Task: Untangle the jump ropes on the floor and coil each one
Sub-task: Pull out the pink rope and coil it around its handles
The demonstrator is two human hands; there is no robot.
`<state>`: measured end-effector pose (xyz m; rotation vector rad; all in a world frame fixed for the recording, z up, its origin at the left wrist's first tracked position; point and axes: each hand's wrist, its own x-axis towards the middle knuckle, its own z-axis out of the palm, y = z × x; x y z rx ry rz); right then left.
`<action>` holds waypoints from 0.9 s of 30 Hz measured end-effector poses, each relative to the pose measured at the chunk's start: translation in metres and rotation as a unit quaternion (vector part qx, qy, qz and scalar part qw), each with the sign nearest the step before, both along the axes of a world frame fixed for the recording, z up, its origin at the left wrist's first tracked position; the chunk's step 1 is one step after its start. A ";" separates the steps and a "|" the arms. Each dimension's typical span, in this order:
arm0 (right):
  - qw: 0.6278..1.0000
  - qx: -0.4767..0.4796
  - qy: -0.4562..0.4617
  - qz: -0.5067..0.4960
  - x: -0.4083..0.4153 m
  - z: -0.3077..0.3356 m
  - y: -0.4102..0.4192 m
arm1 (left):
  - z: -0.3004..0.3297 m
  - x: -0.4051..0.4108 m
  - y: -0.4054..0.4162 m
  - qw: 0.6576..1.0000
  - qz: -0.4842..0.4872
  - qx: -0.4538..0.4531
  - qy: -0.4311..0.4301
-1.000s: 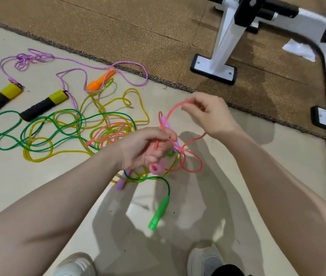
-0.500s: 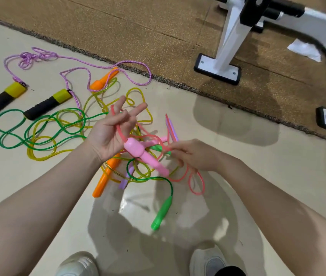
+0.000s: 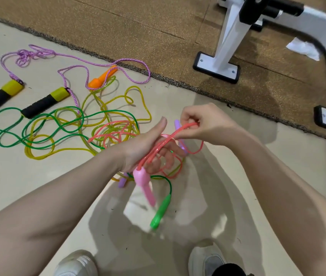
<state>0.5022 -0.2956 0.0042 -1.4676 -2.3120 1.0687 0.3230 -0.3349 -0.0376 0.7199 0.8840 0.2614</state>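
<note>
A pink jump rope [image 3: 159, 148] runs across my left hand [image 3: 148, 148], whose fingers are spread flat with the cord looped over the palm. Its pink handle [image 3: 144, 185] dangles below that hand. My right hand [image 3: 204, 124] pinches the same pink cord at its upper end. More of the pink cord lies tangled on the floor with a yellow rope [image 3: 118, 100] and a green rope [image 3: 38, 124]. The green handle [image 3: 161, 213] lies just below the pink one. An orange handle [image 3: 102, 77] rests farther back.
A purple braided rope [image 3: 98, 64] with two black-and-yellow handles [image 3: 44, 102] lies at the left. A small purple handle [image 3: 122, 181] lies under my left wrist. A brown mat [image 3: 158, 36] carries white exercise equipment [image 3: 223, 46] at the back right. My shoes [image 3: 78, 263] are below.
My right hand rose and pulled the pink cord up across my left palm. My left hand turned flat, and the pink handle dropped to hang below it.
</note>
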 end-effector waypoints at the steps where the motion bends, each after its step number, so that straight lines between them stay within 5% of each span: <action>1: 0.999 -0.010 0.039 -0.034 0.004 -0.004 0.000 | 0.006 -0.001 0.002 0.999 -0.018 -0.008 -0.043; 5: 0.977 -0.106 0.146 -0.110 0.009 -0.025 -0.003 | 0.014 -0.006 0.005 0.974 -0.013 -0.010 -0.225; 7: 0.973 -0.193 0.107 -0.069 0.008 -0.034 -0.008 | 0.013 -0.010 0.007 0.966 0.053 -0.014 -0.252; 15: 0.887 -0.433 -0.094 0.128 -0.014 -0.027 -0.042 | -0.014 -0.023 0.019 0.924 0.375 -0.040 -0.067; 17: 0.884 -0.407 -0.138 0.186 -0.032 -0.023 -0.056 | -0.022 -0.025 0.023 0.911 0.413 -0.021 -0.009; 19: 0.912 -0.281 -0.176 0.242 -0.043 -0.016 -0.056 | -0.025 -0.025 0.021 0.924 0.376 0.036 0.053; 23: 0.974 -0.040 -0.101 0.198 -0.037 0.018 -0.023 | -0.017 -0.020 0.001 0.960 0.103 0.143 0.218; 25: 0.994 0.001 -0.051 0.096 -0.024 0.030 -0.009 | -0.006 -0.014 -0.003 0.970 0.010 0.122 0.208; 27: 1.000 0.024 0.008 0.015 -0.010 0.033 0.000 | 0.007 -0.005 -0.008 0.994 -0.021 0.059 0.091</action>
